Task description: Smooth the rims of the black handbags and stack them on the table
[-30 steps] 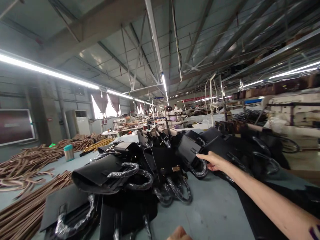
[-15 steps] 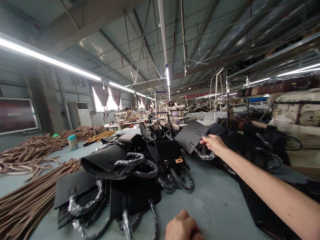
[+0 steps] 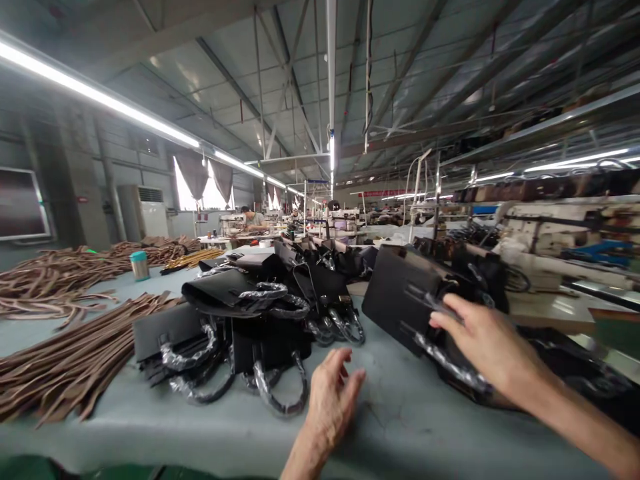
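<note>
At the right, my right hand (image 3: 483,337) is closed on the plastic-wrapped handle of a black handbag (image 3: 393,287). This bag is tilted, its flat panel facing me, and its lower part is partly hidden behind my hand and forearm. My left hand (image 3: 333,393) is over the front of the table, fingers apart and nothing in them. Just left of it lies a black handbag (image 3: 245,343) whose looped handles are in clear plastic. More black handbags (image 3: 223,293) are heaped behind and to the left.
Bundles of brown leather-like strips (image 3: 75,353) cover the table's left side. A teal-lidded cup (image 3: 140,265) stands behind them. The table (image 3: 190,433) has a grey-green cover. Sewing machines (image 3: 540,227) stand at the right, and a person (image 3: 253,219) sits far back.
My right hand has drawn the handbag nearer and to the right. My left hand has risen further into view, its fingers opening from a curl. The view has shifted slightly.
</note>
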The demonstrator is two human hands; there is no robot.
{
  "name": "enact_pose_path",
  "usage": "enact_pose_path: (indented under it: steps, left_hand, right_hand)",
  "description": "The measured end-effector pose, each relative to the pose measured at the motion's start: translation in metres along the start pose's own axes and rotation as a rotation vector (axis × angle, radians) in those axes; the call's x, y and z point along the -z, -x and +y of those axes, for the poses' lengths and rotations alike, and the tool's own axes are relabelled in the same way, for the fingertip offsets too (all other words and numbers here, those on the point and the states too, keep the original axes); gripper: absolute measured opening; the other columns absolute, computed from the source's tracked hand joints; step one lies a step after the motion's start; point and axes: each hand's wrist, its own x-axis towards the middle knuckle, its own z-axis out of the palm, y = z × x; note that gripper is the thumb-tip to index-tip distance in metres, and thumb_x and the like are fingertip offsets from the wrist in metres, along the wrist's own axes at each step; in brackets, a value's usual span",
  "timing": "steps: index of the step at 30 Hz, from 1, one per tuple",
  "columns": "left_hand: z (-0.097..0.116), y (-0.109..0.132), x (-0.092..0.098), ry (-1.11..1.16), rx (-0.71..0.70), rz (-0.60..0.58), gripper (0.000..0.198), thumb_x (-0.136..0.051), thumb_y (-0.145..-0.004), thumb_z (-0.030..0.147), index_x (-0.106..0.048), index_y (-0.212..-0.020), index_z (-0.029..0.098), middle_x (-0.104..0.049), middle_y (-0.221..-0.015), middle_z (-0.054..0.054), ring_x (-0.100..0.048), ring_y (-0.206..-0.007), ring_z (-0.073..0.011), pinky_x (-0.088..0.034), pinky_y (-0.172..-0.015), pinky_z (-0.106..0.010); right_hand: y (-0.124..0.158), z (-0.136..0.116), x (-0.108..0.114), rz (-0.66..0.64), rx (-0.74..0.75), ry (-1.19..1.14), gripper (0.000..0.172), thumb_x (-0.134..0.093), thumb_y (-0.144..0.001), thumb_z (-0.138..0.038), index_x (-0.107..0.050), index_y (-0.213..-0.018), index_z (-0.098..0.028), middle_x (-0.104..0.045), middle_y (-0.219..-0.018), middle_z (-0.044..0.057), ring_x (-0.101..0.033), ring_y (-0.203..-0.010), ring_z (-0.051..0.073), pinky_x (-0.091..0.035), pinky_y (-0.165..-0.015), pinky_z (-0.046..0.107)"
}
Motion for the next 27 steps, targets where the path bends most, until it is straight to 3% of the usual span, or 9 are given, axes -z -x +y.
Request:
enact_pose_path:
  steps: [2, 6, 11, 13, 15, 18, 21, 25, 27]
  left_hand:
    - [0.009, 0.009, 0.005, 0.201, 0.063, 0.072, 0.047, -0.051, -0.080, 0.038, -0.043, -0.121, 0.017, -0.052, -0.113, -0.010, -0.052, -0.085, -0.0153, -0.044, -0.078, -0.026]
    - [0.039, 0.021, 0.020, 0.525, 0.148, 0.083, 0.065, -0.044, -0.083, 0.048, -0.019, -0.136, 0.019, -0.034, -0.133, -0.013, -0.050, -0.102, -0.0176, -0.047, -0.077, -0.024]
    - [0.070, -0.002, 0.045, 0.549, 0.337, 0.028, 0.081, -0.049, -0.078, 0.050, -0.005, -0.137, 0.018, -0.050, -0.112, -0.015, -0.056, -0.070, -0.0138, -0.048, -0.047, -0.020]
    - [0.073, -0.017, 0.053, 0.475, 0.391, -0.022, 0.083, -0.053, -0.076, 0.037, 0.000, -0.136, 0.018, -0.056, -0.096, -0.010, -0.055, -0.056, -0.0115, -0.046, -0.042, -0.020]
    - [0.072, -0.028, 0.058, 0.383, 0.431, -0.056, 0.083, -0.053, -0.073, 0.023, 0.002, -0.136, 0.018, -0.058, -0.081, -0.005, -0.054, -0.048, -0.0108, -0.045, -0.040, -0.021]
    - [0.072, -0.033, 0.062, 0.279, 0.400, -0.089, 0.083, -0.048, -0.066, 0.009, -0.006, -0.136, 0.020, -0.056, -0.067, 0.000, -0.053, -0.042, -0.0117, -0.044, -0.039, -0.021]
    - [0.076, -0.029, 0.063, 0.249, 0.333, -0.098, 0.082, -0.044, -0.062, 0.005, -0.012, -0.136, 0.020, -0.054, -0.063, 0.002, -0.050, -0.039, -0.0102, -0.041, -0.037, -0.019]
    - [0.092, -0.018, 0.059, 0.225, 0.275, -0.131, 0.080, -0.040, -0.061, 0.005, -0.016, -0.134, 0.021, -0.051, -0.058, 0.004, -0.047, -0.036, -0.0076, -0.038, -0.035, -0.015]
    - [0.103, -0.011, 0.056, 0.232, 0.232, -0.169, 0.080, -0.040, -0.061, 0.005, -0.015, -0.135, 0.022, -0.050, -0.057, 0.005, -0.046, -0.036, -0.0069, -0.039, -0.035, -0.014]
  right_hand:
    - [0.046, -0.013, -0.019, -0.009, 0.110, 0.124, 0.022, -0.043, -0.079, -0.034, -0.060, -0.084, -0.022, -0.065, -0.053, 0.004, -0.062, -0.050, 0.022, -0.043, -0.045, 0.027]
    - [0.112, -0.036, -0.056, 0.058, 0.327, 0.146, 0.037, -0.030, -0.085, -0.028, -0.051, -0.112, -0.012, -0.071, -0.078, 0.012, -0.067, -0.058, 0.023, -0.049, -0.044, 0.028]
    - [0.140, -0.055, -0.066, 0.067, 0.412, 0.101, 0.039, -0.031, -0.086, -0.023, -0.046, -0.121, -0.012, -0.070, -0.088, 0.015, -0.066, -0.054, 0.024, -0.049, -0.039, 0.029]
    - [0.145, -0.057, -0.059, 0.049, 0.400, 0.022, 0.041, -0.035, -0.086, -0.029, -0.048, -0.121, -0.013, -0.070, -0.090, 0.015, -0.067, -0.060, 0.026, -0.051, -0.043, 0.030]
    - [0.147, -0.054, -0.048, -0.057, 0.314, -0.120, 0.047, -0.043, -0.083, -0.040, -0.049, -0.123, -0.015, -0.070, -0.086, 0.013, -0.067, -0.064, 0.025, -0.053, -0.050, 0.029]
    - [0.142, -0.040, -0.029, -0.314, 0.042, -0.430, 0.052, -0.041, -0.082, -0.049, -0.050, -0.123, -0.019, -0.068, -0.065, 0.003, -0.064, -0.058, 0.019, -0.053, -0.055, 0.026]
    - [0.125, -0.021, -0.024, -0.396, -0.158, -0.661, 0.047, -0.035, -0.084, -0.049, -0.060, -0.110, -0.019, -0.066, -0.060, 0.002, -0.063, -0.060, 0.018, -0.052, -0.057, 0.026]
    - [0.099, -0.014, -0.038, -0.315, -0.043, -0.644, 0.030, -0.049, -0.077, -0.036, -0.069, -0.091, -0.018, -0.069, -0.089, 0.006, -0.062, -0.090, 0.023, -0.049, -0.082, 0.032]
    - [0.086, -0.023, -0.045, -0.331, 0.041, -0.631, 0.029, -0.045, -0.079, -0.031, -0.068, -0.092, -0.019, -0.070, -0.088, 0.005, -0.063, -0.089, 0.024, -0.050, -0.081, 0.034]
